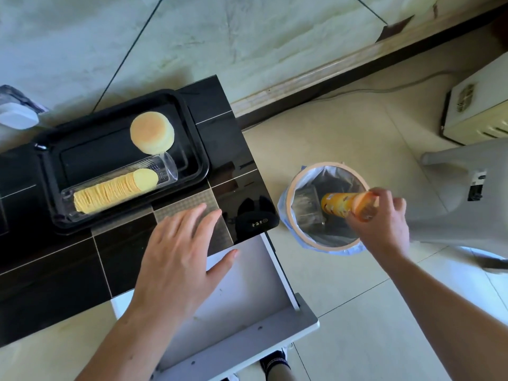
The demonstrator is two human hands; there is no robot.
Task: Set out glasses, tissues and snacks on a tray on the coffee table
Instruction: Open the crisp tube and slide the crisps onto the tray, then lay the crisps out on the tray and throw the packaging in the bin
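**Crisp tube held over the bin, snacks on the tray**

At centre right of the frame the right hand grips the end of an orange crisp tube, fingers curled round it. The tube lies nearly level, its far end reaching over the mouth of a round waste bin lined with a pale bag; the bin stands on the tiled floor just beside the corner of the table.

The left hand is spread flat, palm down, at lower centre. Its fingers rest on the dark glossy table top and its thumb reaches over the edge above an open white drawer.

At centre left a black tray sits on the table. In it lie 2 snacks: a round pale bun towards the tray's upper right corner, and a clear plastic sleeve of stacked yellow crisps lying on its side along the near edge. The sleeve's open end is just below the bun.

A grey plastic chair stands at the right edge of the frame, near the bin.
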